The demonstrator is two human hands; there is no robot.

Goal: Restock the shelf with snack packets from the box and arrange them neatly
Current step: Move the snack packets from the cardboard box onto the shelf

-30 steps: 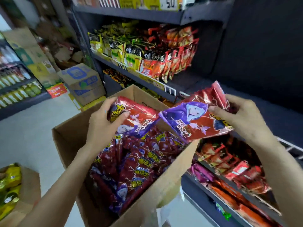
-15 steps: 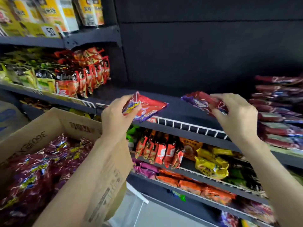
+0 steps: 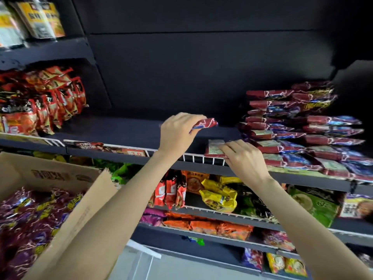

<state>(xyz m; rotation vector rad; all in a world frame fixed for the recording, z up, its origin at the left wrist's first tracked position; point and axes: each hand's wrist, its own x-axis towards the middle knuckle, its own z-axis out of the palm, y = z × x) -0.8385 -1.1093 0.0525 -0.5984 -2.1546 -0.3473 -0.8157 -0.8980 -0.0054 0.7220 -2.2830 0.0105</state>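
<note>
My left hand point(image 3: 177, 132) is shut on a red and purple snack packet point(image 3: 205, 123), held flat above the dark shelf point(image 3: 125, 128). My right hand point(image 3: 242, 158) presses a second packet point(image 3: 215, 147) down on the shelf, just behind the white wire rail point(image 3: 201, 158) and left of the stacks of like packets point(image 3: 298, 128). The cardboard box point(image 3: 60, 176) at lower left holds several more of these packets point(image 3: 30, 219).
Red upright packets point(image 3: 40, 106) fill the shelf's left end. A price strip point(image 3: 111, 149) runs along the front edge. Lower shelves carry orange, yellow and green packets point(image 3: 220, 197). Yellow packs point(image 3: 40, 19) stand on the shelf above.
Both hands lifted a packet each from over the box to the shelf. The right hand has lowered its packet onto the shelf beside the stacks; the view swung right.
</note>
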